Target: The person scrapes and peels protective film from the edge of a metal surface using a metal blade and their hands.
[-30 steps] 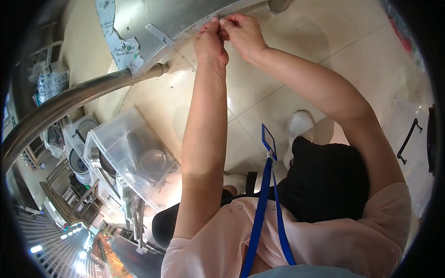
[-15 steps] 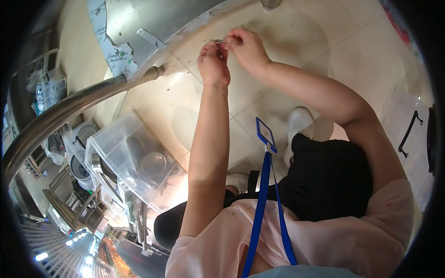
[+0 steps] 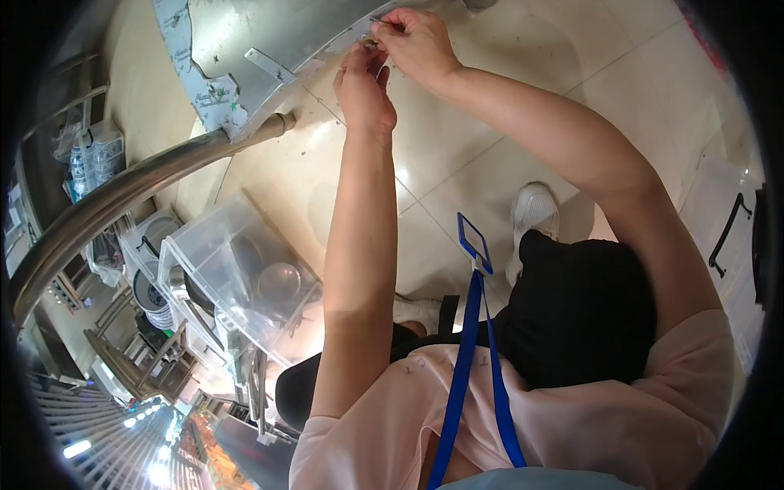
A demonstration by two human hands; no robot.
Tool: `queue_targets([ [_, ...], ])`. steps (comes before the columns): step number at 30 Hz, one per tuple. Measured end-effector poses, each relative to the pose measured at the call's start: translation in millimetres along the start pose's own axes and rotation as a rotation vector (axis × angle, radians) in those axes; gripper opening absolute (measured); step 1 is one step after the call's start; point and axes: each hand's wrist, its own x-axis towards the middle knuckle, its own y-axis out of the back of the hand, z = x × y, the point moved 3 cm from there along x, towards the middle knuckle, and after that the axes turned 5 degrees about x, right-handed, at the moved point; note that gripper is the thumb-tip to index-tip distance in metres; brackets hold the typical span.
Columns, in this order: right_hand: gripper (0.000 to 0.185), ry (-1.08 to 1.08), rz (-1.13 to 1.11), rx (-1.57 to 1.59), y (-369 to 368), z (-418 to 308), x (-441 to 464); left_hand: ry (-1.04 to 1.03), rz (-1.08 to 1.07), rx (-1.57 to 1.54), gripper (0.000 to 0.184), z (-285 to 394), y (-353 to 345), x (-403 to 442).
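Note:
My left hand (image 3: 363, 86) is beside the edge of a metal sheet (image 3: 245, 41) at the top, its fingers curled around something small that I cannot make out. Just above and to the right, my right hand (image 3: 416, 45) pinches a small thin dark piece (image 3: 376, 20) between thumb and fingertips, over the sheet's edge. The two hands nearly touch. A small metal strip (image 3: 269, 65) lies on the sheet, and torn printed film (image 3: 208, 94) covers the sheet's left corner.
A curved metal tube (image 3: 122, 184) runs across the left. Below it stands a clear plastic bin (image 3: 245, 269) with bowls. A wooden chair (image 3: 135, 347) is at lower left, a black handle (image 3: 727, 237) at right. A badge (image 3: 474, 243) hangs over the tiled floor (image 3: 457, 131).
Both hands first came back from the sheet's edge, then moved up to it again. The thin dark piece now shows in my right fingers.

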Motion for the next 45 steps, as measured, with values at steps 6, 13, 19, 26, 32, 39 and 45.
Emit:
queue_targets([
  [6, 0.016, 0.157, 0.063, -0.208, 7.1, 0.9, -3.3, 0.116, -0.076, -0.056, 0.021, -2.9, -18.1, 21.2],
  [13, 0.016, 0.137, 0.067, -0.123, 14.5, 3.1, -13.4, 0.198, 0.034, -0.053, 0.008, -5.2, -20.1, 22.2],
  [19, 0.02, 0.162, 0.11, -0.1, 18.4, 3.7, -13.4, 0.11, 0.034, 0.055, 0.004, -4.7, -13.2, 22.3],
  [26, 0.024, -0.311, -0.075, 0.167, 1.1, 12.4, 9.6, 0.03, 0.028, 0.255, 0.007, 4.2, -8.9, 12.3],
  [32, 0.02, -0.358, -0.025, 0.213, 1.8, 24.2, 2.4, 0.015, 0.029, 0.346, 0.003, 1.9, -8.1, 1.8],
  [39, 0.023, -0.439, -0.13, 0.365, 14.4, 33.6, -23.0, 0.045, -0.002, 0.416, 0.005, -14.9, 10.5, -6.5],
  [45, 0.025, -0.38, -0.154, 0.342, 5.8, 22.9, 2.9, -0.113, 0.145, 0.177, 0.012, -8.7, 18.1, -2.1],
])
